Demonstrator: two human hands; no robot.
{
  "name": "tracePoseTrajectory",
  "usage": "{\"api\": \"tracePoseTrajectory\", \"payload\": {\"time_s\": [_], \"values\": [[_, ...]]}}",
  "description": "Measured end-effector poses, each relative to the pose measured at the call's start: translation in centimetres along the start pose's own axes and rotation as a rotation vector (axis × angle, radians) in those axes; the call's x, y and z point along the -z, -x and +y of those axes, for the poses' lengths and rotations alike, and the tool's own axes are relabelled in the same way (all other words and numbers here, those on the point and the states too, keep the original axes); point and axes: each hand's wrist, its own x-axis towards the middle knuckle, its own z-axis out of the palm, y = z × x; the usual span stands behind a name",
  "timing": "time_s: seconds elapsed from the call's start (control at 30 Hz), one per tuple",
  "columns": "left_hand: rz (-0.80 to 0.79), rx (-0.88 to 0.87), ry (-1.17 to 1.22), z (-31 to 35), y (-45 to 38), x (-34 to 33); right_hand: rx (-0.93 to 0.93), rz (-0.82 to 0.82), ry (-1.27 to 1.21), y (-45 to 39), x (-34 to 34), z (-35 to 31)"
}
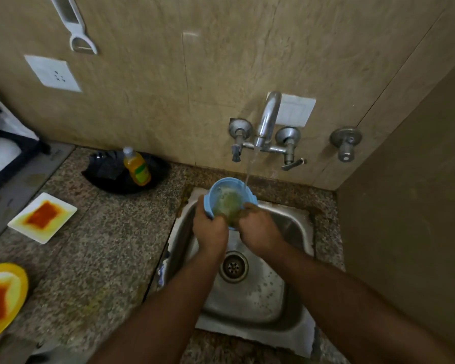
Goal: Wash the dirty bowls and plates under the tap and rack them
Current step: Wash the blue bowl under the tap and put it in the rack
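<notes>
A: Where is the blue bowl?

B: Over the sink, under the running tap. The left hand grips its rim.

A: And the right hand?

B: Its fingers are curled inside the bowl, against green residue.

A: Other dishes?

B: A white square plate and a yellow plate lie stained on the counter.

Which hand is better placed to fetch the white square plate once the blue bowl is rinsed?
The left hand. The white square plate lies on the counter to the left of the sink; the right hand would cross over the blue bowl.
</notes>
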Motion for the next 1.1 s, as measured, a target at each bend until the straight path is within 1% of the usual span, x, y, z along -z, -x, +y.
{"api": "tracePoseTrajectory", "payload": {"time_s": [0.03, 0.07, 0.17, 0.2, 0.23, 0.27, 0.33, 0.37, 0.43, 0.5, 0.53, 0.6, 0.67, 0.7, 0.77, 0.83, 0.87, 0.93, 0.97, 1.03, 1.07, 1.1], "values": [[-0.040, 0.015, -0.081, 0.2, -0.8, 0.2, 0.060, -0.003, 0.027, 0.3, -0.4, 0.6], [-0.115, 0.037, -0.158, 0.3, -1.8, 0.5, 0.126, 0.021, 0.070, 0.6, -0.7, 1.5], [-0.360, 0.160, -0.374, 2.2, -4.4, 1.8, 0.237, 0.167, 0.183, 0.9, -1.1, 4.4], [-0.423, 0.199, -0.397, 3.0, -4.8, 2.0, 0.263, 0.215, 0.243, 0.7, -0.8, 5.2], [-0.462, 0.230, -0.383, 3.6, -5.3, 1.9, 0.257, 0.228, 0.303, 0.2, -0.6, 5.6], [-0.475, 0.234, -0.347, 4.1, -5.4, 1.8, 0.229, 0.210, 0.338, -0.1, 0.0, 5.5], [-0.434, 0.200, -0.209, 3.9, -5.6, 1.7, 0.134, 0.077, 0.323, -0.4, 1.2, 4.2], [-0.390, 0.156, -0.122, 3.2, -5.2, 1.3, 0.079, 0.048, 0.271, -0.4, 1.3, 3.2], [-0.237, 0.078, 0.028, 1.4, -3.3, 0.5, -0.009, 0.067, 0.068, -0.8, 0.9, 1.4], [-0.116, 0.010, 0.122, 0.0, -1.3, -0.1, -0.013, 0.075, -0.149, -0.7, 0.5, 0.2], [-0.097, 0.000, 0.139, -0.4, -0.8, -0.2, 0.006, 0.066, -0.164, -0.6, 0.5, 0.3], [-0.168, 0.055, 0.084, -0.6, -1.2, 0.4, 0.074, 0.066, -0.018, 0.0, 0.3, 1.4], [-0.345, 0.160, -0.012, -0.2, -2.1, 1.4, 0.136, 0.127, 0.137, 0.7, 0.1, 2.6], [-0.414, 0.232, -0.049, 0.6, -2.3, 1.7, 0.154, 0.126, 0.185, 1.1, 0.3, 2.8], [-0.468, 0.343, -0.100, 2.1, -2.9, 1.9, 0.166, 0.045, 0.268, 1.2, 0.6, 2.7], [-0.507, 0.376, -0.156, 3.3, -3.3, 1.9, 0.075, -0.049, 0.302, 1.2, 0.9, 1.8], [-0.513, 0.371, -0.177, 3.6, -3.4, 1.8, 0.028, -0.062, 0.276, 1.3, 1.2, 1.1], [-0.491, 0.374, -0.153, 3.2, -3.2, 1.7, -0.026, -0.050, 0.089, 1.3, 1.0, -0.5], [-0.466, 0.380, -0.099, 2.6, -2.8, 1.7, -0.029, -0.038, -0.082, 1.4, 0.9, -1.5], [-0.377, 0.372, 0.004, 1.1, -1.7, 1.8, -0.054, -0.071, -0.416, 1.8, 0.0, -3.2], [-0.350, 0.366, 0.022, 0.3, -1.4, 2.0, -0.067, -0.102, -0.480, 2.2, -0.2, -3.8], [-0.351, 0.382, 0.021, -0.4, -1.0, 2.3, -0.071, -0.125, -0.464, 2.6, -0.4, -3.8]]}}
